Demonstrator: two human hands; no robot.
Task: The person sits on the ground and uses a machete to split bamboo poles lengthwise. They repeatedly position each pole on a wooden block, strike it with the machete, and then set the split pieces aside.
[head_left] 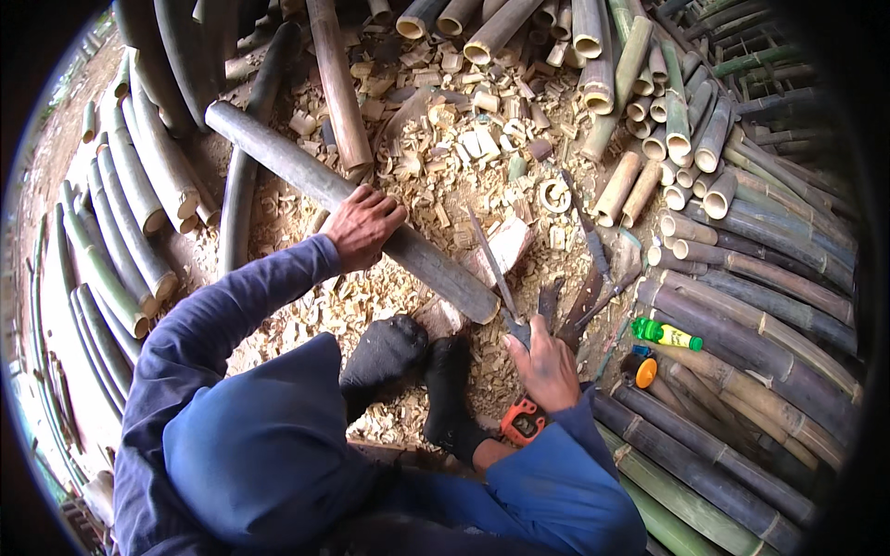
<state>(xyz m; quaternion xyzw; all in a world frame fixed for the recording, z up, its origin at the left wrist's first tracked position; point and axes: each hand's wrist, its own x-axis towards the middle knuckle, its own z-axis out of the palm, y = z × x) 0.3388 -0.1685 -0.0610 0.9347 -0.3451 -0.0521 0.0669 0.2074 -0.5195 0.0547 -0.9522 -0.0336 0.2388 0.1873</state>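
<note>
My left hand [363, 228] is wrapped over the upper side of a thick grey-brown bamboo pole [431, 262]. The pole slants from upper left down toward the middle, its near end close to my right hand. My right hand [543, 369] grips the dark handle of a long-bladed knife [494, 264]. Its narrow blade points up and away, just past the pole's near end and apparently apart from it. A pale wooden block [502, 248] lies behind the blade. My feet in dark socks [385, 357] are below the pole.
Wood chips [473, 144] cover the ground. Cut bamboo [742, 269] is piled at right, with more poles [139, 185] at left. A dark long-handled tool [593, 243] lies beyond my right hand. An orange-handled saw [524, 422] is by my right wrist. A green bottle [667, 334] rests on bamboo.
</note>
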